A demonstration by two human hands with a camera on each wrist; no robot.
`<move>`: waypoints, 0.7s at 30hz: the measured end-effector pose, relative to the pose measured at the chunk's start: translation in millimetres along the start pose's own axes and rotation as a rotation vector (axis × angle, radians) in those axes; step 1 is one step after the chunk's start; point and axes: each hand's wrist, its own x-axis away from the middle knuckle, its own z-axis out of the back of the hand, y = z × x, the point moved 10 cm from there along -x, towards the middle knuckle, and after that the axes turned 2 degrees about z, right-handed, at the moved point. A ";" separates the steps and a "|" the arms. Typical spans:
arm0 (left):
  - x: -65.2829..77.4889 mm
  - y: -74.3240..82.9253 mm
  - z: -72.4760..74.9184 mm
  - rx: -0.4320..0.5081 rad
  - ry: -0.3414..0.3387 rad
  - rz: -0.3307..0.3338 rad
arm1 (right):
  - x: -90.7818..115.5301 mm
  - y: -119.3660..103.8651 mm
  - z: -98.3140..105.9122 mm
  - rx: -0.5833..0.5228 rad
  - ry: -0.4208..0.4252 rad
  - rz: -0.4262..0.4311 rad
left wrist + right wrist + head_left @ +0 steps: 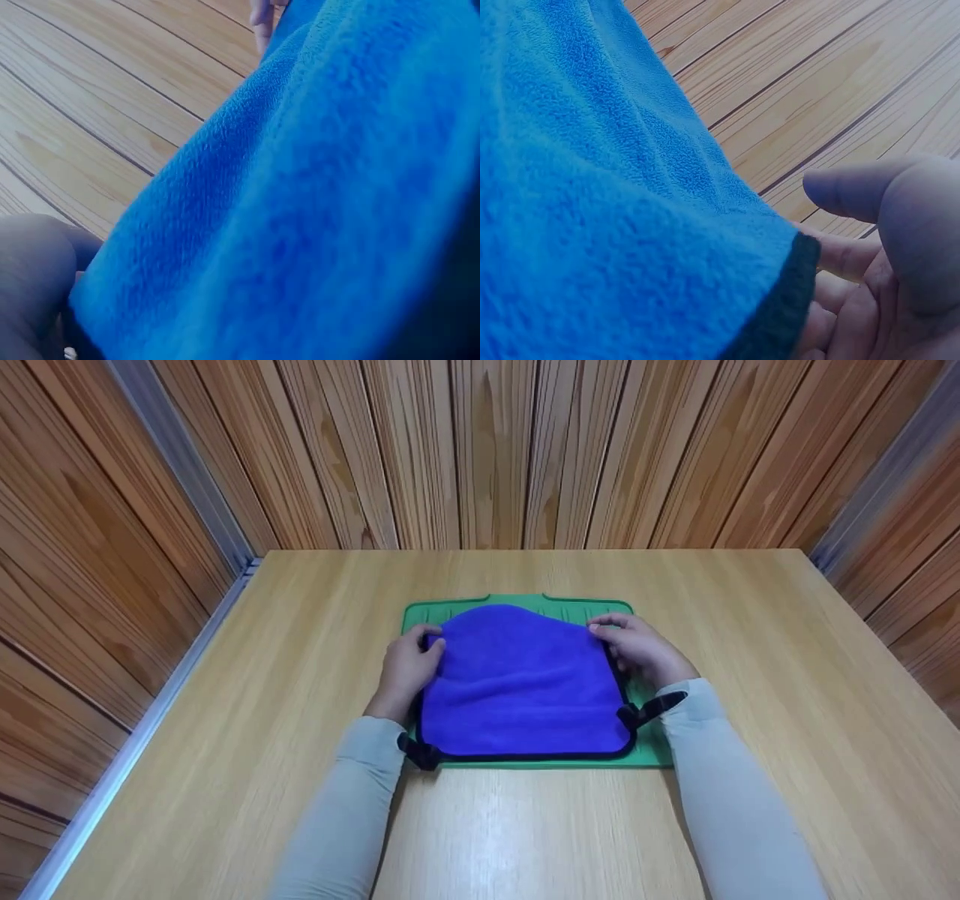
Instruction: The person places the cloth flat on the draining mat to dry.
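Note:
A blue plush towel (517, 690) with black edging lies over a green board with a raised rim (656, 746), its far edge bowed outward in the middle. At its far left corner my left hand (405, 667) pinches the edge between thumb and fingers. My right hand (641, 649) is at the far right corner. In the right wrist view, its thumb (855, 189) stands straight and apart from the cloth, while the fingers sit behind the black edging (780, 307). Soft folds run across the towel (247, 202) in the left wrist view.
A light wood table (225, 720) surrounds the board. Wood-plank walls (487, 457) rise behind and at both sides, with grey metal posts (199, 472) at the corners. Black straps (651, 709) at both wrists hang close over the towel's near part.

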 end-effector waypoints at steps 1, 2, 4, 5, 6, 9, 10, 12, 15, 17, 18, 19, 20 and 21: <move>-0.8 1.5 -1.5 0.019 -0.002 -0.009 | -0.7 0.9 0.3 -0.006 0.004 -0.004; -1.5 2.9 -2.9 0.034 -0.005 -0.018 | -1.3 1.6 0.8 -0.014 0.008 -0.006; -2.6 6.0 -5.1 0.056 -0.011 -0.035 | -1.9 1.6 1.9 -0.029 0.014 -0.001; -3.3 7.0 -5.7 0.068 -0.011 -0.041 | -2.3 1.1 3.1 -0.035 0.021 0.007; -3.9 7.6 -5.7 0.080 -0.008 -0.046 | -2.3 0.6 4.9 -0.041 0.031 0.015; -5.4 7.1 -0.7 0.108 0.024 -0.052 | -1.5 -3.6 10.5 -0.059 0.069 0.055; -6.0 6.0 1.4 0.118 0.038 -0.051 | -1.1 -5.2 12.7 -0.065 0.083 0.070; -6.8 3.3 5.6 0.136 0.066 -0.044 | -0.3 -6.4 17.1 -0.078 0.111 0.086; -7.4 -1.0 9.9 0.164 0.089 -0.032 | 0.5 -7.7 20.4 -0.094 0.137 0.101; -7.4 -3.4 11.1 0.179 0.090 -0.024 | 1.2 -7.7 21.3 -0.102 0.144 0.102; -7.4 -4.4 11.3 0.183 0.089 -0.021 | 1.7 -7.7 21.4 -0.099 0.145 0.105; -7.5 -5.6 11.1 0.185 0.086 -0.016 | 2.0 -7.5 21.5 -0.097 0.145 0.105; -7.8 -6.4 11.0 0.182 0.083 -0.013 | 2.4 -7.2 21.6 -0.092 0.143 0.107; -8.4 -7.4 10.6 0.180 0.079 -0.008 | 2.5 -7.1 21.7 -0.087 0.142 0.108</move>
